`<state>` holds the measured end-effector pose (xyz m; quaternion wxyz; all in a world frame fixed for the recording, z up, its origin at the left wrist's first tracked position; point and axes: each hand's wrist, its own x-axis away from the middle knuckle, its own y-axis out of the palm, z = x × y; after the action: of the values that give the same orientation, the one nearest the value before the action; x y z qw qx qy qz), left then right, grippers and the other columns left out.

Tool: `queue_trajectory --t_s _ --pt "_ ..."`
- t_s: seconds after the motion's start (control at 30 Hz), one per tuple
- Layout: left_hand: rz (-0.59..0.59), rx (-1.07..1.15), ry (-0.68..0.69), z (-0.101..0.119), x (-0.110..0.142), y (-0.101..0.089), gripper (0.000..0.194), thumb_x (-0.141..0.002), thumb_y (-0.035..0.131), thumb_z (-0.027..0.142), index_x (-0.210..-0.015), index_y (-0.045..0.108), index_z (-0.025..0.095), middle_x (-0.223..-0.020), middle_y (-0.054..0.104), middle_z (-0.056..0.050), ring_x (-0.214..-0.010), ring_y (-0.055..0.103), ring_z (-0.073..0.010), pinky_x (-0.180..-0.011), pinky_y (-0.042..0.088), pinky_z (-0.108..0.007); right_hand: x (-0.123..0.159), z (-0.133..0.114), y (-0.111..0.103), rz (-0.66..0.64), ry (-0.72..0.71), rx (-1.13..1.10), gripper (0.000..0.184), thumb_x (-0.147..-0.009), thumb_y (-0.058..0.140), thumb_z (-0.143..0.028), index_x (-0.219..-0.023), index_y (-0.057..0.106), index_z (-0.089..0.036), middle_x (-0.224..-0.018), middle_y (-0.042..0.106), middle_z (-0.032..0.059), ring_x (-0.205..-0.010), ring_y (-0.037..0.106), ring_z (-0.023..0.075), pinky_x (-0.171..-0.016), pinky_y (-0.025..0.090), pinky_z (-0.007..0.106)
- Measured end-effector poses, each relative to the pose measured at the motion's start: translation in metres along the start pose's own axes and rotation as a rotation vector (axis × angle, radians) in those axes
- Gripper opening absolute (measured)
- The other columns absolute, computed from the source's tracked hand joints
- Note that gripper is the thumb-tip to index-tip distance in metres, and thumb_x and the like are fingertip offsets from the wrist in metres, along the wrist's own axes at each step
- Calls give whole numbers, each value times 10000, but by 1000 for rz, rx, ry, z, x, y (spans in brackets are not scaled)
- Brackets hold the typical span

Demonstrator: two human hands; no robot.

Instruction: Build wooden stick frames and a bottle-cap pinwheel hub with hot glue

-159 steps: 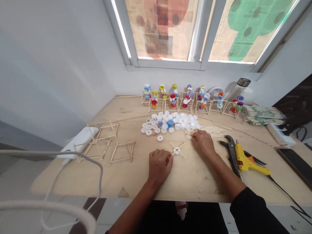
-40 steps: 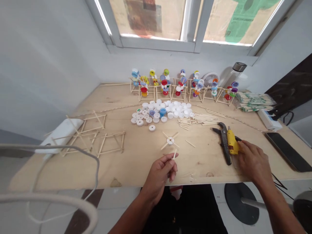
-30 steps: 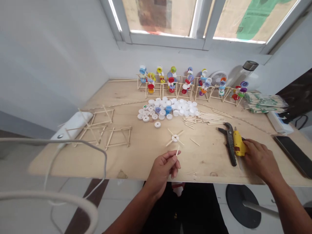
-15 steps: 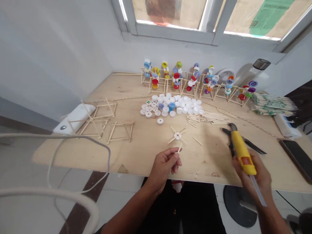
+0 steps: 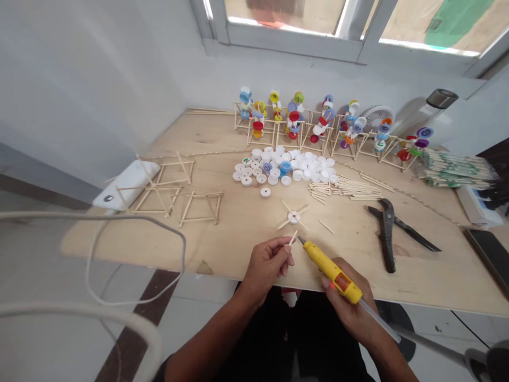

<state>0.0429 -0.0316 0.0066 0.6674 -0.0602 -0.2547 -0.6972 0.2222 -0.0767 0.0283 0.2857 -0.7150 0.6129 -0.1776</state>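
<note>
My left hand point(image 5: 272, 261) pinches a short wooden stick point(image 5: 293, 237) near the table's front edge. In my right hand point(image 5: 352, 300) is a yellow hot glue gun point(image 5: 332, 270), a clear glue stick poking out of its back end. The gun's nozzle points at the wooden stick and is very close to it; I cannot tell whether they touch. Just beyond lies a white bottle cap with sticks point(image 5: 294, 217) spreading from it like a cross. One loose stick point(image 5: 326, 226) rests to the right of that cap.
White and blue bottle caps point(image 5: 306, 165) are heaped mid-table beside a pile of cut sticks point(image 5: 345, 188). Dark-handled pliers point(image 5: 387, 233) lie at right, near a phone point(image 5: 489, 260). Stick frames point(image 5: 201, 207) stand at left; several colourful cap wheels point(image 5: 294, 124) line the back.
My right hand has brought the glue gun leftward from over the pliers to the stick in my left hand. The pliers are now uncovered. The view has shifted slightly.
</note>
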Motion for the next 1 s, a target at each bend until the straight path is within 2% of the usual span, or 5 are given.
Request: queue_trajectory --t_s 0.2,1.0 --pt "33 -45 22 1 1 0 309 -701 618 276 -947 647 91 -525 557 33 -390 409 -55 -414 316 -196 -1 2 5 30 -70 96 101 -856 485 -279 -811 533 -202 -676 562 -1 -604 541 140 -550 408 247" --pt "96 -132 123 -1 -1 -2 236 -661 633 253 -859 663 127 -503 489 59 -401 387 -51 -420 302 -182 -3 7 8 67 -106 184 150 -858 482 -300 -740 496 -210 -623 544 -6 -551 521 138 -505 381 246"
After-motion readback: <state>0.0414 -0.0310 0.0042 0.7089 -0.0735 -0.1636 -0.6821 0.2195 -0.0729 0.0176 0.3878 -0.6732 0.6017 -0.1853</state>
